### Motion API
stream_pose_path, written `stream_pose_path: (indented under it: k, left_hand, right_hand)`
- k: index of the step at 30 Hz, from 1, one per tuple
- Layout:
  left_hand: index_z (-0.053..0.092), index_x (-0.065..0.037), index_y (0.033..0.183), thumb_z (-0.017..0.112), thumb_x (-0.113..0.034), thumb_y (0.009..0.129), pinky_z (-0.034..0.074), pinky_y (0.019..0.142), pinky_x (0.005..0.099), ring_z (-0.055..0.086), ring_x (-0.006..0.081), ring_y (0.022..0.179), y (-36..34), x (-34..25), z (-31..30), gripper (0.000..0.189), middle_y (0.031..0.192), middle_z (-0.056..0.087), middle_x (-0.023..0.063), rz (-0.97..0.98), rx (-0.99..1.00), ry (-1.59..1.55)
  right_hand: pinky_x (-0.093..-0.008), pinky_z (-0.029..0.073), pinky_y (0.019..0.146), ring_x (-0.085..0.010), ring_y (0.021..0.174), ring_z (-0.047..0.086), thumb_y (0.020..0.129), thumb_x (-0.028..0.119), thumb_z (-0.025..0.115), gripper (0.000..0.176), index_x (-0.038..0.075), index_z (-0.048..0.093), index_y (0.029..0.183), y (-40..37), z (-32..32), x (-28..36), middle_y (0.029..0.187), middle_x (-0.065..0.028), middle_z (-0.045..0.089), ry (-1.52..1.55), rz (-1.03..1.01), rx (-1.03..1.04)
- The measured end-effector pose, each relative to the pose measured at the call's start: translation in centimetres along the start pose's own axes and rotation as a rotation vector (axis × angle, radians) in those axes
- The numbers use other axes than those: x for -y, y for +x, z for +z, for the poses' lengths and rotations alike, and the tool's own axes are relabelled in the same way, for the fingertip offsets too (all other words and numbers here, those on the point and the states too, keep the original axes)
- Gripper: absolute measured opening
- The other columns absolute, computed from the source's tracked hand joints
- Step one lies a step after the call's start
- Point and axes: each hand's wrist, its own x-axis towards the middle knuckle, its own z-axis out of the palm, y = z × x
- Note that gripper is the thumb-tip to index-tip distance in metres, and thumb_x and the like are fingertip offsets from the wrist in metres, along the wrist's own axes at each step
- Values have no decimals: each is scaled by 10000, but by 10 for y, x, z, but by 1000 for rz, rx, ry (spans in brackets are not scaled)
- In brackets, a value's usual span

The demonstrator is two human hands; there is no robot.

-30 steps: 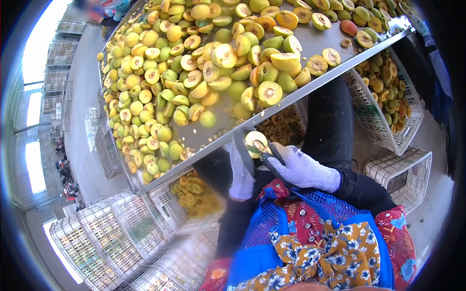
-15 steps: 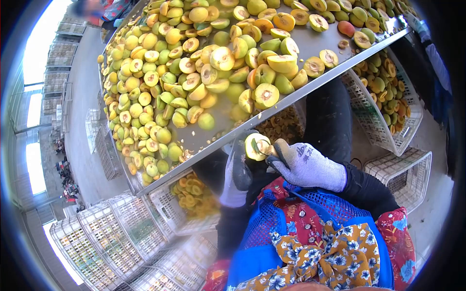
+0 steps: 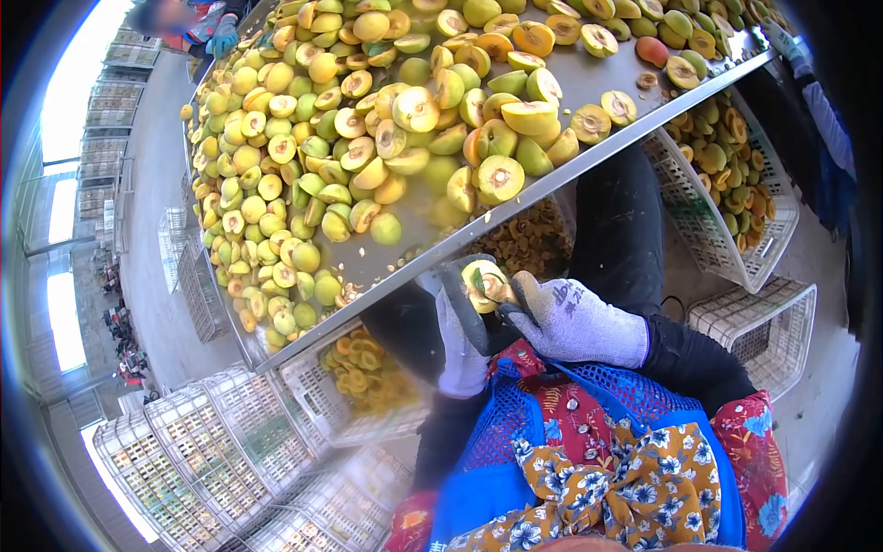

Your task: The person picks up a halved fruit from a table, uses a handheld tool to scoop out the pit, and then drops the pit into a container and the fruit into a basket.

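Observation:
My left hand [image 3: 464,322], in a grey-and-white coated glove, is closed around a halved peach [image 3: 487,293], cut face up. In my gloved right hand [image 3: 575,317] is a small pitting tool with a thin curved blade [image 3: 479,281], whose tip lies on the middle of the cut face. Fingers hide its handle. Both hands are just below the front edge of the metal table [image 3: 589,152], in front of my body. Many peach halves [image 3: 414,110] are heaped on that table, some with the stone still showing.
Below the table edge is a heap of brownish pieces [image 3: 529,241]. White plastic crates stand at the right, one holding fruit [image 3: 722,170], another lower [image 3: 768,327]. More crates [image 3: 198,442] are at lower left. A co-worker's gloved hand [image 3: 223,37] is at upper left, another [image 3: 789,48] at upper right.
The peach half has turned in my left hand and shifted slightly down, and the curved blade now shows across its cut face. A co-worker's gloved hand has come into clearer view at upper left.

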Motion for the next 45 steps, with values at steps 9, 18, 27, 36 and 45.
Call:
stream_pose_path:
  k: [9,18,27,36,45]
  left_hand:
    - [637,25,1059,363,-391,1062,516,735,274,626,149,798,2,9,-3,498,910,658,81,132,-107,91]
    - [645,38,1028,393,-301,1064,506,737,270,621,150,794,8,18,-2,424,909,658,87,131,-156,-10]
    - [653,34,1005,354,-240,1056,500,726,306,623,168,781,9,19,-2,409,836,658,104,322,-65,256]
    - [665,5,913,372,-267,1059,502,694,310,610,153,723,20,14,-6,426,814,669,89,18,109,327]
    - [647,11,967,340,-401,1061,500,719,287,615,137,770,28,20,-2,522,867,658,79,254,333,184]
  right_hand:
    - [-493,443,494,-415,590,606,925,204,593,278,-21,450,1006,3,10,1,626,-215,571,73,32,-16]
    - [-498,463,508,-415,582,615,973,254,521,322,-52,428,1003,8,11,0,625,-237,577,73,32,17]
    - [-229,329,361,-64,425,443,1007,387,495,340,71,539,890,7,-17,-10,602,10,494,1389,592,522]
    - [-201,307,310,-64,344,365,1012,435,468,396,55,526,915,5,8,-32,519,10,419,1918,729,682]
    - [-188,329,289,-66,345,372,1015,408,475,411,10,543,935,-1,12,-39,512,-3,419,2353,693,784]
